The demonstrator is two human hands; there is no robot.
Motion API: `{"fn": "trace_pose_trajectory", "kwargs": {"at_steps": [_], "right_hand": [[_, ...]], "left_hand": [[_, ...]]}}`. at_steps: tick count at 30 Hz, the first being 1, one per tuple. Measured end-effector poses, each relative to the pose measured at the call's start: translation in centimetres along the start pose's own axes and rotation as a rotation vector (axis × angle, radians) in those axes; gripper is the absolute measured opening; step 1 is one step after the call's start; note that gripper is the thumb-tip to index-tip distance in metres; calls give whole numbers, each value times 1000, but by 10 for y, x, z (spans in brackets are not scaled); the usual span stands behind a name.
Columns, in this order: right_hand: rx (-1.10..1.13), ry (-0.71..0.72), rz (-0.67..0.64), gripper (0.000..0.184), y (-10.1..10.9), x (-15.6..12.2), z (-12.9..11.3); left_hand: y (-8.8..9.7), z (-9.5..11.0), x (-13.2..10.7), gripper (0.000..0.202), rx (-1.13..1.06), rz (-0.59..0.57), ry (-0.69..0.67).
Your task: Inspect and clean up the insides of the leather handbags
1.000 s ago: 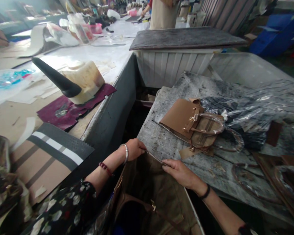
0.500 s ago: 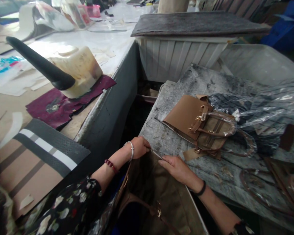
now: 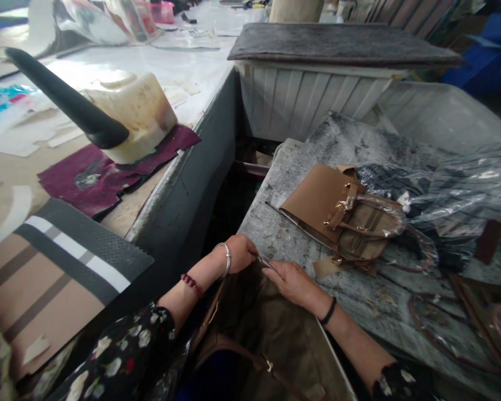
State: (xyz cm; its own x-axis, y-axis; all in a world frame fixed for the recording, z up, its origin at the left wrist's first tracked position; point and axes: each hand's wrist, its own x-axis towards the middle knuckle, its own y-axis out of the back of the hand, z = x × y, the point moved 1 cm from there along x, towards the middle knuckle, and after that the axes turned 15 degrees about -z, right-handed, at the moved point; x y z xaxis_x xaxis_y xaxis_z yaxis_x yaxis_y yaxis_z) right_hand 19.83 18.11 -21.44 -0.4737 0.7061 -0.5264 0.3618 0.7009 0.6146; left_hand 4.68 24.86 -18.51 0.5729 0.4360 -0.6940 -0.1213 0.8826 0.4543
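A brown handbag (image 3: 284, 328) lies open towards me at the bottom middle, its dark olive lining facing up and a strap with a gold buckle across it. At its far edge my left hand (image 3: 241, 253) pinches the bag's rim, fingers closed. Just to the right, my right hand (image 3: 294, 283) grips the same rim between thumb and fingers, close to the left hand. Beyond my right hand, a second brown handbag (image 3: 317, 200) with gold fittings and plastic-wrapped handles rests on the grey worn board.
On the left table (image 3: 209, 106) stands a stained plastic glue container (image 3: 146, 111) with a black handle, over a maroon scrap (image 3: 87, 178). Striped material (image 3: 67, 267) lies nearer. A ribbed white bin (image 3: 313, 100) stands behind; clear plastic wrap (image 3: 455, 189) covers dark material at right.
My right hand has slid left along the rim, closer to my left hand. My left hand has barely moved. The view has shifted slightly.
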Motion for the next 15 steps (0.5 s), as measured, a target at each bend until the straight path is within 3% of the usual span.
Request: {"fn": "trace_pose_trajectory", "kwargs": {"at_steps": [5,10,15], "right_hand": [[-10,-8,27,20,1,7,-6],[82,59,-17,20,6,18,-9],[-42,28,18,21,4,22,-10]], "left_hand": [[3,-5,-1,25,-31,-41,-9],[10,-12,-11,32,-201,-200,-67],[13,-18,-15,33,-333,-238,17]]}}
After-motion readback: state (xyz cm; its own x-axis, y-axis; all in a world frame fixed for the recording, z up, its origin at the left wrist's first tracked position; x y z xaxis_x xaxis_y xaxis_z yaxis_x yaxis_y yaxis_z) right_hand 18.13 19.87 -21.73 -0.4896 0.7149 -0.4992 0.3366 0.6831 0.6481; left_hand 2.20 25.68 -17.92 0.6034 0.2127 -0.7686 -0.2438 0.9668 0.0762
